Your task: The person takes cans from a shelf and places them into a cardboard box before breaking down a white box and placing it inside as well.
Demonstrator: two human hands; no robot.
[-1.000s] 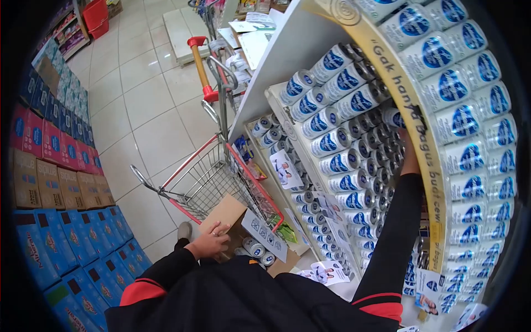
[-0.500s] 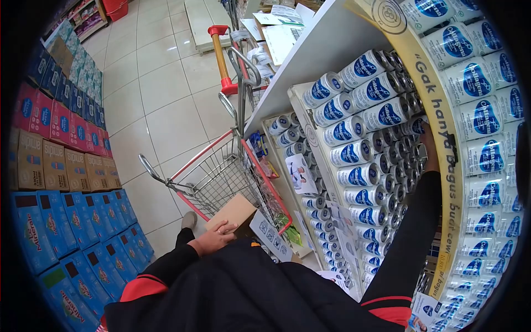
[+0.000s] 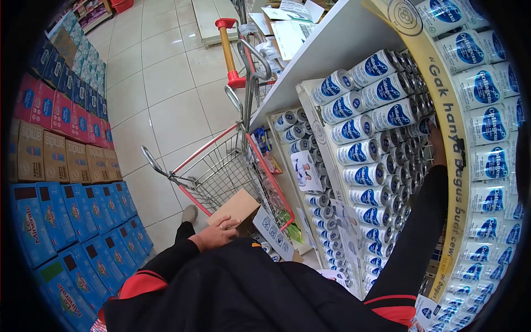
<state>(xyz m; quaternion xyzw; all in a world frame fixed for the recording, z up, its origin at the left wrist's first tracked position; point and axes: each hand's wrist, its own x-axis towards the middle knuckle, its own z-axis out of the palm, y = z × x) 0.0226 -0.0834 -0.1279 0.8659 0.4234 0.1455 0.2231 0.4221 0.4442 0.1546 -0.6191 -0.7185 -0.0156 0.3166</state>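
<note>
My left hand [image 3: 218,234] grips the flap of an open cardboard box [image 3: 238,209] held against my body, and a ring shows on one finger. A few can tops [image 3: 271,254] peek out inside the box. My right arm stretches into the shelf on the right. There my right hand [image 3: 437,145] is at the end of a white and blue Collagena can [image 3: 420,128] lying on its side, its fingers partly hidden by the can and the shelf strip. Stacked Collagena cans [image 3: 362,175] fill the shelf to the left of that hand.
A shopping cart [image 3: 221,166] with red trim stands ahead of me. Boxed water cartons [image 3: 58,216] line the left side. A yellow printed strip [image 3: 451,138] edges the shelf, with plastic-wrapped cans [image 3: 489,124] beyond it. Papers [image 3: 290,36] lie at the top.
The view has shifted a little, so the shelf sits lower and further right. My right hand stays by the can in the shelf; my left hand stays on the box, its fingers shifted slightly.
</note>
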